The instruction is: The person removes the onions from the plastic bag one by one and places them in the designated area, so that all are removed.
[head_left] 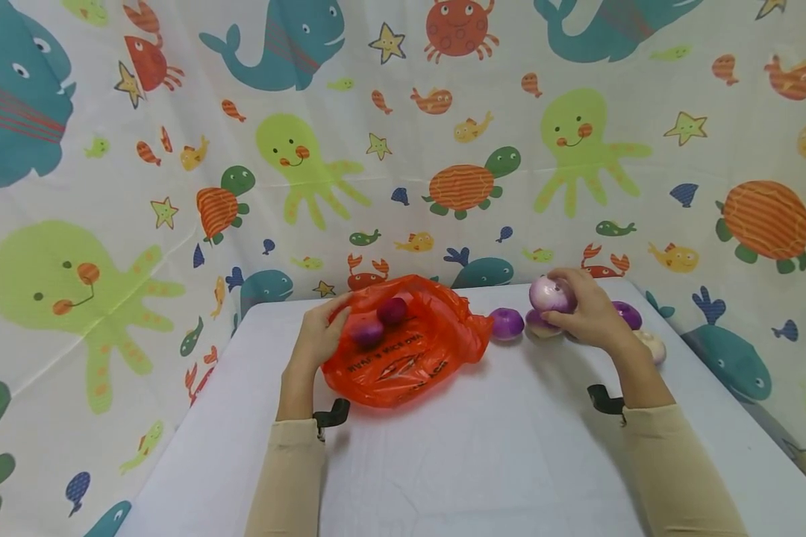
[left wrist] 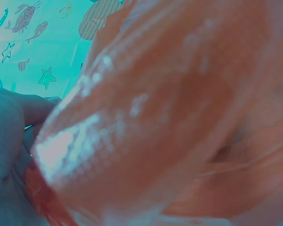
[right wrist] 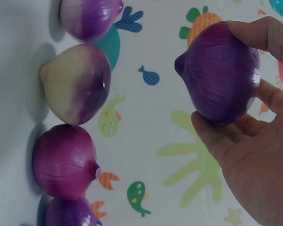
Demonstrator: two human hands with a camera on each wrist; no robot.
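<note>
A: Where is the onion [right wrist: 219,77] right now?

B: Up in the air, in the right hand [head_left: 591,309]. The thumb and fingers go round its sides. The right wrist view shows a gap between it and the row of onions [right wrist: 65,162] on the white table [head_left: 477,455].

A: And what about the left hand [head_left: 317,335]?

B: It pinches the edge of the red bag [head_left: 403,354]. The bag lies on the table, left of the row, and two purple onions [head_left: 368,335] show in it.

A: So how do you do this bit well?

B: I think you hold the onion by its fat middle, like that. It looks round and shiny, so it could slip out. Don't squeeze too hard, though.

A: Could it bump the others?

B: It might. I would lift it a bit higher first, so the row doesn't roll.

A: And the bag?

B: It looks thin and floppy, so it could fold shut. Pull the edge up and out a little, but gently, or it may rip. I can't tell just how wide the mouth is, so look at that before the onion goes near it
</note>
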